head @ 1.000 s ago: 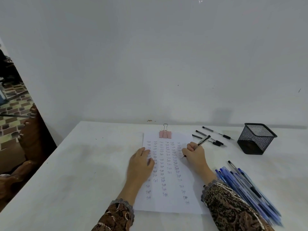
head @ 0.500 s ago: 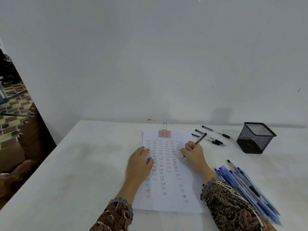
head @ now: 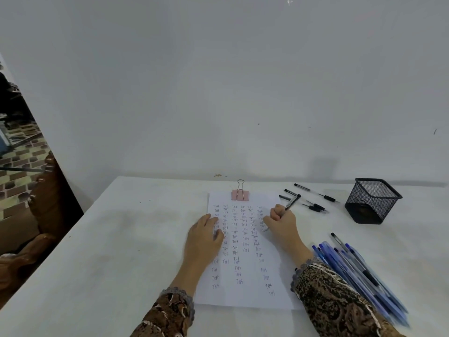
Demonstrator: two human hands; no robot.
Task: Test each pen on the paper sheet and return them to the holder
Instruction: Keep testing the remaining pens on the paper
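A white paper sheet lies in front of me, covered with rows of small handwritten words. My left hand rests flat on its left side. My right hand grips a black pen with the tip down on the sheet's right column. The black mesh holder stands at the right. Several black pens lie between the sheet and the holder. A pile of several blue pens lies beside my right forearm.
A pink binder clip holds the sheet's top edge. The white table meets a white wall at the back. Its left edge drops off beside carved wooden furniture.
My right hand has crept a little along the right column with the pen. The left hand has stayed on the sheet. The view shifted slightly.
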